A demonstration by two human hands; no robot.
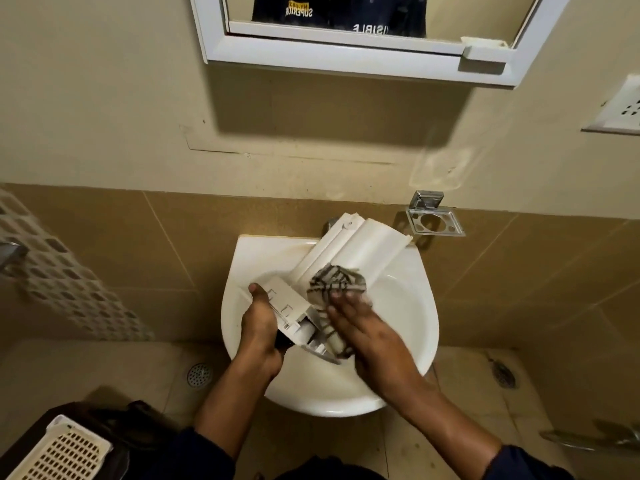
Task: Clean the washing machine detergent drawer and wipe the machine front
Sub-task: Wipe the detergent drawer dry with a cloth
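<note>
- Dark sleeves and two forearms reach in from the near edge, over the white sink (420, 327) fixed to the tiled far wall.
- To the near left on the floor stands a dark bin with a cream lattice lid (59, 452), well apart from the work.
- The left hand (258, 327) curls round the near end of the detergent drawer (349, 247), thumb on top, probably to steady it while the other hand rubs.
- The drawer lies aslant across the basin, near end low in the bowl and far end propped over the back rim by the tap (330, 223). That placing probably lets drips fall into the sink.
- The right hand (363, 327) lies with fingers stretched flat on a striped cloth (337, 282), pressing it onto the drawer's middle. The fingertips are blurred, and I cannot tell how the thumb lies.
- No water shows at the tap, which is mostly hidden behind the drawer.
- To the far right a chrome holder (434, 221) is fixed to the wall, and above hangs a white mirror cabinet (346, 53).
- The washing machine is not in view, so I judge the drawer cleaning to be under way and the front wipe not yet done.
</note>
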